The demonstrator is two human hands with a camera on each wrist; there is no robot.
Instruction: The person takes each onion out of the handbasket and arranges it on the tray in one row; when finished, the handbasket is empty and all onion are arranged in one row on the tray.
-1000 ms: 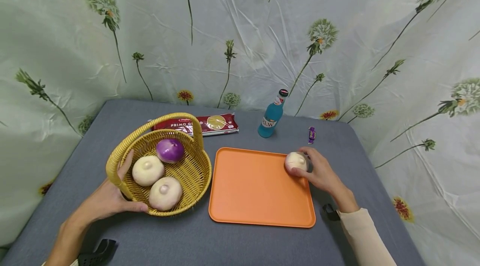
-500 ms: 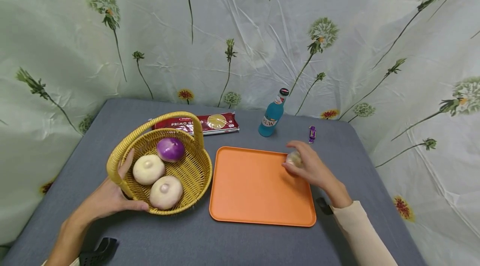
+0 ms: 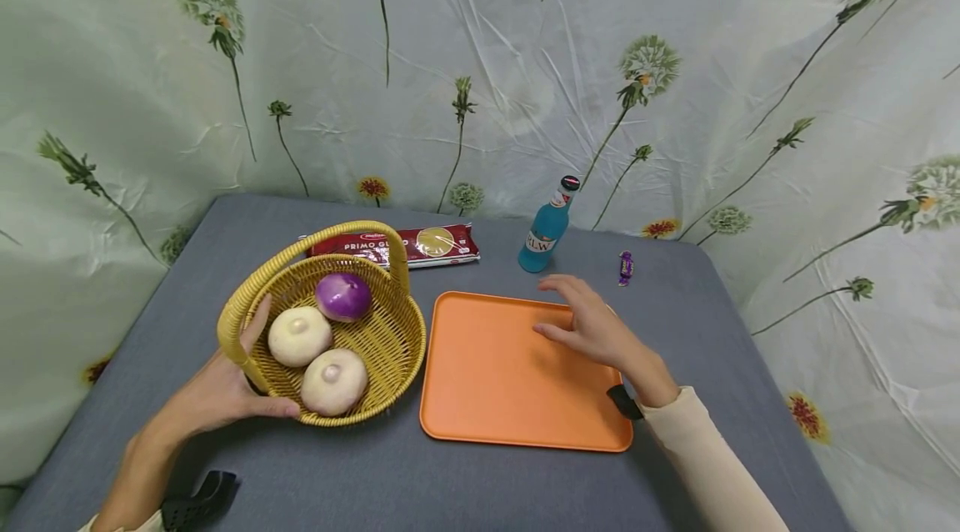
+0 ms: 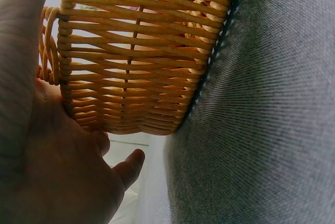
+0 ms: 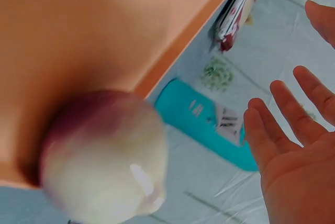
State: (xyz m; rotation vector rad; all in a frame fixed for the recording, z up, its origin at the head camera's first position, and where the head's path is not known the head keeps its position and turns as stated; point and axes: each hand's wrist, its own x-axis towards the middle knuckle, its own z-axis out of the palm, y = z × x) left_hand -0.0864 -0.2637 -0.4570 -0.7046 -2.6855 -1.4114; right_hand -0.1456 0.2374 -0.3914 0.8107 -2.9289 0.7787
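My left hand (image 3: 213,399) holds the side of a yellow wicker basket (image 3: 393,348), thumb at the front rim and a finger inside below the handle. Inside lie two pale turnips (image 3: 332,382) with their nubs up and one showing its purple side (image 3: 343,297). The left wrist view shows the basket's woven wall (image 4: 131,62) close up. My right hand (image 3: 600,333) hovers over the orange tray (image 3: 502,382), fingers spread, holding nothing. A white and purple turnip (image 5: 107,156) sits at the tray's corner in the right wrist view, apart from the hand; the hand mostly hides it in the head view.
Behind the basket lies a red pasta packet (image 3: 438,245). A blue bottle (image 3: 544,233) stands behind the tray, and a small purple wrapped candy (image 3: 626,268) lies to its right. A flowered curtain (image 3: 495,82) hangs along the table's back edge.
My right hand has let go of the turnip at the tray's far right corner and moved left over the tray. The left hand and the basket have stayed in place.
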